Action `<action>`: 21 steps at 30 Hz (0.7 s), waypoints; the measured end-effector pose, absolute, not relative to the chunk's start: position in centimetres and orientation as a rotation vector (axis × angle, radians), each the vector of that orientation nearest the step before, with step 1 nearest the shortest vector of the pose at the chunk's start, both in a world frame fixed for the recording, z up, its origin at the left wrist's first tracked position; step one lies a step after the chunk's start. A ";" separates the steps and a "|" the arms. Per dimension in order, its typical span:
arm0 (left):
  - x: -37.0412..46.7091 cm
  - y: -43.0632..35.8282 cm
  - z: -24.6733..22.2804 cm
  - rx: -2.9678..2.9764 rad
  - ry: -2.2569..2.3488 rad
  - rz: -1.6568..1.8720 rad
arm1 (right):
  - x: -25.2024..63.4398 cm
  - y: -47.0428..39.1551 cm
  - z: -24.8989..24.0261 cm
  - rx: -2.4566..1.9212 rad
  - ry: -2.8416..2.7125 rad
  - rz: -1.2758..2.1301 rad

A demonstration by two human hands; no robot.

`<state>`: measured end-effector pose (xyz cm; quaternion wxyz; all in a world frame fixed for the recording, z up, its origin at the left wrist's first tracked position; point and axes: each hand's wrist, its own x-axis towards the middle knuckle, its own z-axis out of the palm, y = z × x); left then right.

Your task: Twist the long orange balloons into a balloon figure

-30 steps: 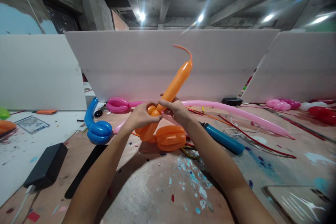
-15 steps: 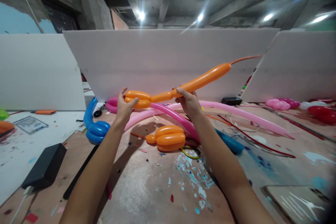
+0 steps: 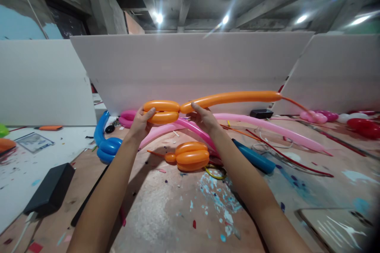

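Both hands hold one long orange balloon (image 3: 237,97) up above the table. My left hand (image 3: 142,122) is closed round its folded end, where two short segments lie side by side. My right hand (image 3: 203,118) grips the long straight section just right of the twist, thumb on top. The balloon's thin uninflated tail droops at the far right. On the table below lies a second orange balloon (image 3: 192,156), twisted into a bundle of short segments with a small bubble and tail. Behind my hands are a magenta balloon (image 3: 197,129) and a pale pink balloon (image 3: 267,126).
A blue balloon (image 3: 109,149) and a black power bank (image 3: 50,187) with a white cable lie on the left. A teal tube (image 3: 255,158) and a phone (image 3: 335,225) are at right. White boards (image 3: 190,71) stand across the back. Paint flecks and scraps dot the table (image 3: 154,213).
The long section has swung down from a steep slant to nearly level. My right hand has moved slightly left, and the short segment between the hands is no longer visible there.
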<state>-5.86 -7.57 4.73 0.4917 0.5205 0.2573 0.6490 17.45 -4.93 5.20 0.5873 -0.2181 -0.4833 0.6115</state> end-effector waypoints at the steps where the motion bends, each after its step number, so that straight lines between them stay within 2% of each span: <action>1: -5.6 -7.8 4.8 1.284 0.600 1.559 | 17.1 -5.2 5.1 -0.489 -1.175 1.448; 9: -5.6 -7.5 4.7 1.270 0.596 1.497 | 16.9 -5.9 5.3 -0.301 -1.226 1.525; 12: -6.0 -7.1 4.5 1.375 0.815 1.528 | 16.7 -5.7 5.2 -0.330 -1.220 1.497; 17: -5.1 -7.8 4.3 2.114 1.402 1.974 | 15.5 -6.0 5.0 -0.423 -1.200 1.288; 21: -2.9 -9.5 4.4 2.746 1.402 1.874 | 14.1 -7.4 5.3 -0.422 -1.227 1.198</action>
